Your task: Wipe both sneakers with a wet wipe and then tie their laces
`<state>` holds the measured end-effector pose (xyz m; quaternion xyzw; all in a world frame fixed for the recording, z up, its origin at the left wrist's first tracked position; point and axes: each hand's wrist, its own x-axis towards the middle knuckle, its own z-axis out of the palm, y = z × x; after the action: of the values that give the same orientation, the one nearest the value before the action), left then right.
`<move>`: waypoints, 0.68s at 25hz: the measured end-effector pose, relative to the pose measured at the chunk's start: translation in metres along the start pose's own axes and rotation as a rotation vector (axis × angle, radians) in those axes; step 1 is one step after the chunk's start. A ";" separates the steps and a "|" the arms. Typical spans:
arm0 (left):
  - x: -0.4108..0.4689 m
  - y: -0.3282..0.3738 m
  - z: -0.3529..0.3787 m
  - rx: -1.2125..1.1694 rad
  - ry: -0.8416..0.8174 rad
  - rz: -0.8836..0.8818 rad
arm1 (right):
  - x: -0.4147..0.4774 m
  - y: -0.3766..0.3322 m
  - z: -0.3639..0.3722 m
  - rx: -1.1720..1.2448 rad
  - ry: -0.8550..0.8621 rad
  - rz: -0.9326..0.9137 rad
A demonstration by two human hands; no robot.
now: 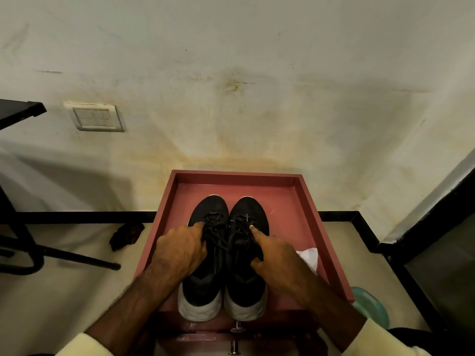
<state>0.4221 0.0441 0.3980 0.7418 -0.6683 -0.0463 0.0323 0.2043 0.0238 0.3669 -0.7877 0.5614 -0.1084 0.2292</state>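
Two black sneakers with white soles stand side by side, toes away from me, in a red tray (303, 201). My left hand (180, 250) rests on the left sneaker (205, 286), fingers curled around its black laces. My right hand (277, 258) lies on the right sneaker (246, 286), forefinger stretched along the laces (240, 227) and thumb pressed against the tongue. A crumpled white wet wipe (309, 258) lies in the tray just right of my right hand, partly hidden by it.
The tray sits on a small stand against a stained wall. A dark crumpled thing (126, 236) lies on the floor to the left, near black metal furniture legs (64, 255). A teal object (372, 307) shows at the tray's near right corner.
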 end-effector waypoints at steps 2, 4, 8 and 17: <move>0.001 0.000 0.001 0.006 0.000 -0.005 | 0.000 0.001 0.001 0.001 0.000 0.004; 0.001 0.000 0.000 0.012 -0.006 -0.013 | 0.000 0.000 0.000 -0.007 -0.001 0.008; -0.001 0.002 -0.003 0.035 -0.022 -0.018 | 0.001 0.001 0.003 -0.025 0.000 0.014; 0.002 0.002 -0.001 0.081 -0.026 -0.019 | 0.002 -0.003 0.000 -0.052 -0.023 0.026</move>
<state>0.4202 0.0418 0.3996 0.7480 -0.6630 -0.0291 -0.0070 0.2069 0.0229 0.3682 -0.7873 0.5715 -0.0817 0.2166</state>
